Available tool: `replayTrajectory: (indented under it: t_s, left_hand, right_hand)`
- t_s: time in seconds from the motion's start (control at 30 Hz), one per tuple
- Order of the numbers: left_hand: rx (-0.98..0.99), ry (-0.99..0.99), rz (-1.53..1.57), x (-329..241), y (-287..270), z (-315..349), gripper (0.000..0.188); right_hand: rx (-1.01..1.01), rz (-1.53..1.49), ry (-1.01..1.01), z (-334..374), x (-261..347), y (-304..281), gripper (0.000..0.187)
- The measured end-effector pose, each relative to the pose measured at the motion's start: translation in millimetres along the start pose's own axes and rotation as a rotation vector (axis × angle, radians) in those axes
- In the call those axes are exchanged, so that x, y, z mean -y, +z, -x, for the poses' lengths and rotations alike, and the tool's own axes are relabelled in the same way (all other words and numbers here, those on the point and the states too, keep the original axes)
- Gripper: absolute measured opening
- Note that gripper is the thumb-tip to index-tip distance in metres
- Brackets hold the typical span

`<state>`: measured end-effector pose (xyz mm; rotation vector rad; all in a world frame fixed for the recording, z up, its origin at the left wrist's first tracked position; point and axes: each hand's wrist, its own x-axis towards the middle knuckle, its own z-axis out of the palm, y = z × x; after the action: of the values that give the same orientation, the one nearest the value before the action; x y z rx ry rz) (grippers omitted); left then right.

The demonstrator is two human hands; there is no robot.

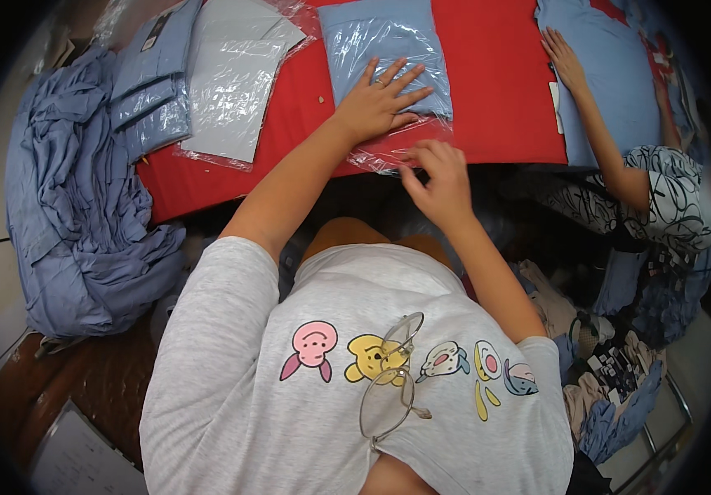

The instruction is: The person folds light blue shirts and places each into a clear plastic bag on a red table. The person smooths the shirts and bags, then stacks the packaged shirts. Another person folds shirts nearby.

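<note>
A folded blue garment (380, 41) lies in a clear plastic bag on the red table, straight in front of me. My left hand (383, 103) rests flat on it with the fingers spread; a ring shows on one finger. Toward me, the bag's loose clear flap (380, 155) reaches the table's near edge. There my right hand (438, 177) is curled, thumb and fingers drawn together at the flap. The thin film between the fingertips is hard to see.
Left on the red table (496, 107) are flat bagged grey-white sheets (228, 99) and bagged blue garments (153, 91). A heap of loose blue cloth (83, 206) hangs at far left. At right, another person's hand (566, 62) lies on blue cloth (611, 74). Clothes (611, 396) are piled lower right.
</note>
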<state>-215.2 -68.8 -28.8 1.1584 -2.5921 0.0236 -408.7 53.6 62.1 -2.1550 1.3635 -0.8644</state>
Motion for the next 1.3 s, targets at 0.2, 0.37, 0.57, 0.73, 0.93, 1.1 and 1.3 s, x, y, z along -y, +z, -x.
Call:
replayTrajectory:
  t_s: [0.2,0.37,0.57,0.73,0.93,1.1,1.3]
  left_hand:
    - [-0.026,-0.01,0.025,1.6,7.2,2.3,0.065]
    - [-0.009,-0.008,0.011,2.6,10.0,3.2,0.064]
    - [0.021,0.009,-0.021,2.1,5.8,2.6,0.064]
    - [-0.003,0.007,0.064,3.9,5.5,3.9,0.066]
    - [0.042,-0.009,0.161,6.2,-5.0,22.1,0.073]
    - [0.064,0.003,0.163,-7.5,-16.5,37.9,0.074]
    - [0.11,0.008,0.099,-11.0,-12.1,43.2,0.072]
  right_hand:
    - [0.208,-0.037,0.36,-9.2,-0.3,77.7,0.024]
    - [0.151,-0.121,0.348,-7.7,5.6,89.8,0.017]
    - [0.128,0.147,-0.393,9.3,6.1,81.6,0.005]
    - [0.272,0.141,-0.511,39.6,1.1,87.2,0.009]
    - [0.189,0.187,-0.335,64.8,-0.3,55.8,0.021]
    - [0.021,0.408,-0.192,43.1,-38.2,32.0,0.019]
    - [0.05,0.455,-0.293,39.4,-50.5,23.5,0.012]
